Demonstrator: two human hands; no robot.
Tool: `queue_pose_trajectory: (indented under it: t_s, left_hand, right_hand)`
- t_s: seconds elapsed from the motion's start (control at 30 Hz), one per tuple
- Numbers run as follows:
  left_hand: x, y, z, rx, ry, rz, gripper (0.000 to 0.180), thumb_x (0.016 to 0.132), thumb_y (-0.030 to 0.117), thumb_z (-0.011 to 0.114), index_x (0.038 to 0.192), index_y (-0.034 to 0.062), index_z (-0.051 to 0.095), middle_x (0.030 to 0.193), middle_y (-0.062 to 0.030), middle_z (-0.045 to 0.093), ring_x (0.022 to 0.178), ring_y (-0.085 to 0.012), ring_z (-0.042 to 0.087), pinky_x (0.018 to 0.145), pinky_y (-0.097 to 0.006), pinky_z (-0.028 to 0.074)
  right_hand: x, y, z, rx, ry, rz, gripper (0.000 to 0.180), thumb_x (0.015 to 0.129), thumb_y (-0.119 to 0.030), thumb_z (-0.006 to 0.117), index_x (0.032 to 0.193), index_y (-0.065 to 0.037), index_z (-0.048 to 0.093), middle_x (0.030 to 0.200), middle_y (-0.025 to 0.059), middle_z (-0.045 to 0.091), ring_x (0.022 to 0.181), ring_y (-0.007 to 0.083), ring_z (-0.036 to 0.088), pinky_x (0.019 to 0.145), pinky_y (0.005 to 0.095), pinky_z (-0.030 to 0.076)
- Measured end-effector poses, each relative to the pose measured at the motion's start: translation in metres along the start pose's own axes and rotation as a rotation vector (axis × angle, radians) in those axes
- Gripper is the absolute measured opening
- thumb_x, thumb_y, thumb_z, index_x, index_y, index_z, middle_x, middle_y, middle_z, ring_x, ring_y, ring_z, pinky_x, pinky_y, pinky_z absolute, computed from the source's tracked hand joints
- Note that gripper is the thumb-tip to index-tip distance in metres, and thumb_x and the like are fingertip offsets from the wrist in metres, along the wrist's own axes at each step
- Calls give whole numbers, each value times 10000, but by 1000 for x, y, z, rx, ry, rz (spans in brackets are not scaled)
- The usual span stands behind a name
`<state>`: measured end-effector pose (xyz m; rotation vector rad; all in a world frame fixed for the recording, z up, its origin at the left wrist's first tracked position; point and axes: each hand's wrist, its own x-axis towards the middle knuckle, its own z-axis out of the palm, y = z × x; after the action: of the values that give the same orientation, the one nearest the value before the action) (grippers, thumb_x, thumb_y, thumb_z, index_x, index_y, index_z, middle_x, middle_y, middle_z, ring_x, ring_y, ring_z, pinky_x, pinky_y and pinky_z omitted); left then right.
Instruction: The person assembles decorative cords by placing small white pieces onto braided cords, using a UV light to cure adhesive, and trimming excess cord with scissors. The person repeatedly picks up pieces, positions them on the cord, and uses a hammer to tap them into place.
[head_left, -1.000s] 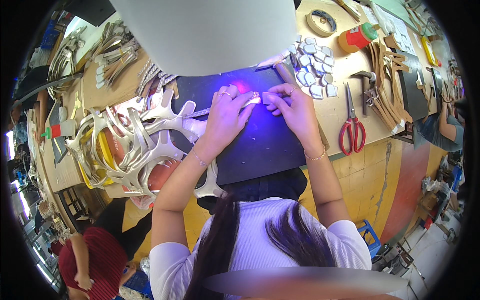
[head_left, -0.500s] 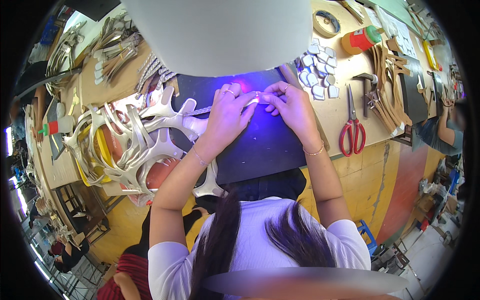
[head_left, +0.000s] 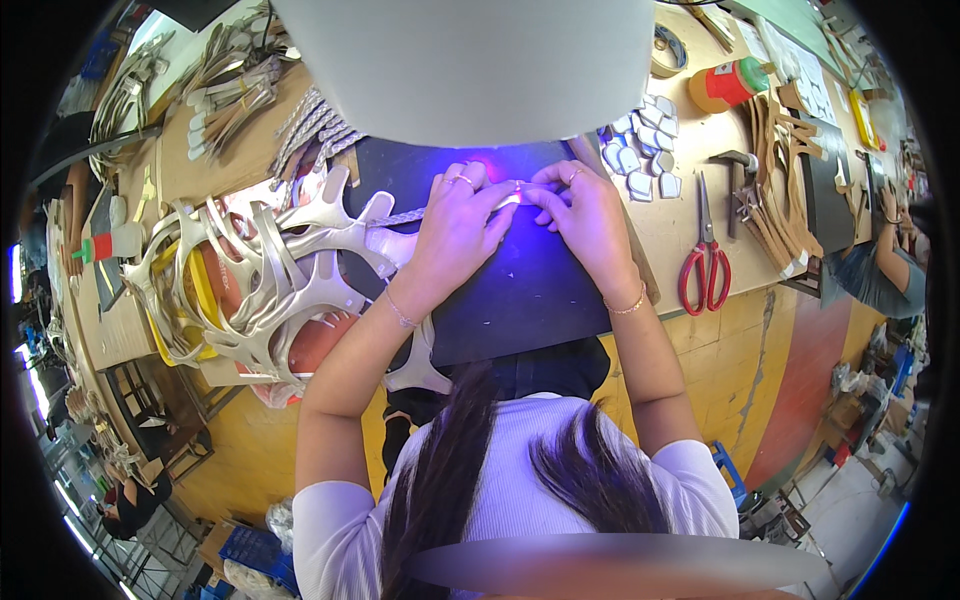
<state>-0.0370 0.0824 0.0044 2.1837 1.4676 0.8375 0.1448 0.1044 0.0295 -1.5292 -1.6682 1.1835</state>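
Observation:
Over a dark mat (head_left: 520,290), both my hands meet under a purple-blue glow. My left hand (head_left: 462,215) is closed, pinching one end of a small pale silvery strip (head_left: 513,198). From the other side my right hand (head_left: 578,212) pinches the same strip, its fingertips close to the left thumb. The fingers cover much of the strip, so its exact kind does not show. A grey braided strap (head_left: 408,216) runs toward my left hand and disappears behind it. Beside my left forearm lies a pile of silvery cut-out strap pieces (head_left: 325,240).
A large white lamp-like cover (head_left: 470,70) hangs over the far side. Rightward lie silvery tabs (head_left: 650,135), red-handled scissors (head_left: 706,270), a hammer (head_left: 735,185), brown straps (head_left: 775,190), a glue bottle (head_left: 725,85) and a tape roll (head_left: 668,50). Braided straps (head_left: 312,135) lie far left.
My hands keep nearly the same pinch on the strip. The white cover appears shifted slightly right and the view has moved a little. A person in red stripes at the lower left has left the view.

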Motion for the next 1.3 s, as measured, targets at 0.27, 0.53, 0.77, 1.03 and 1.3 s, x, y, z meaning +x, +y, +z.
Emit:
queue_pose_trajectory:
  t_s: [0.27,0.53,0.77,1.03,1.3]
  left_hand:
    - [0,0,0,-10,3,1,260,820,151,730,1071,85,728,936,-91,524,967,-280,522,833,-403,420]
    - [2,2,-3,-8,2,-6,274,795,148,757,1061,84,747,903,-78,540,915,-263,531,827,-392,425]
    - [3,2,-4,-40,5,-11,254,789,135,769,1036,79,758,945,-73,587,940,-255,560,853,-382,436]
    - [3,1,-3,-29,11,9,226,801,142,772,1008,56,753,968,-71,605,939,-248,575,860,-382,436]
    - [3,1,-1,-64,40,21,204,815,120,763,1005,47,756,928,-77,609,898,-254,583,827,-375,455]
  right_hand:
    - [0,0,1,-81,9,-68,170,853,-36,751,973,47,664,883,96,668,590,124,651,560,254,514]
    - [5,0,0,-159,-17,-91,194,859,-74,760,982,42,667,931,96,627,580,134,650,562,268,516]
    - [6,5,4,-196,58,-174,137,846,-37,736,959,-16,663,934,115,602,677,237,669,595,356,535]
    - [1,5,5,-171,43,-166,149,845,-26,725,993,-11,721,920,94,630,648,222,653,589,338,531]
    - [2,5,5,-90,39,-156,162,857,-37,726,1013,7,743,929,86,653,615,175,648,560,304,532]
